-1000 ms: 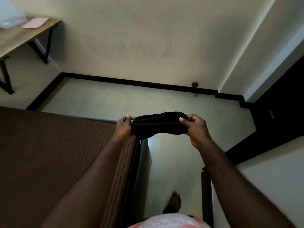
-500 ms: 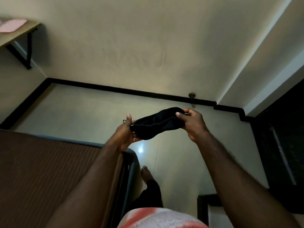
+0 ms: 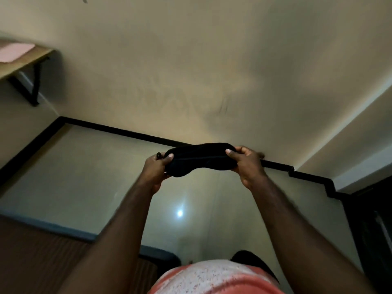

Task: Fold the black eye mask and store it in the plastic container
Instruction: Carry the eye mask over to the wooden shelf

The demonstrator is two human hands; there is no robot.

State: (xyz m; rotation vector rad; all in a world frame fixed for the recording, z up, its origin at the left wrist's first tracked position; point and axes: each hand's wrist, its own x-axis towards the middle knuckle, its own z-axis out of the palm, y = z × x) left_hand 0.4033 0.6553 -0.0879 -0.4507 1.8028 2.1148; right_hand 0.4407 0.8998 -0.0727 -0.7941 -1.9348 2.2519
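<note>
**Fold pending: black eye mask [image 3: 201, 160] stretched in mid-air**

Pale floor [image 3: 84, 177] lies far below, with a brown ribbed surface [image 3: 42, 262] at lower left and a wall shelf [image 3: 25, 60] at upper left. No plastic container shows in this view. The black eye mask hangs above the floor, spread lengthwise and resting on nothing. The left hand [image 3: 158, 172] pinches 1 end and the right hand [image 3: 247, 166] the other, each with its thumb on the near face and its fingers curled behind. A loop of strap [image 3: 158, 154] pokes out by the left hand.

To fold cleanly, tuck the strap inside first so it cannot dangle, then bring the 2 ends together so the halves match. Next, pass the doubled mask to 1 hand with a firm pinch across both layers. The soft fabric will likely spring open if that pinch slackens.
</note>
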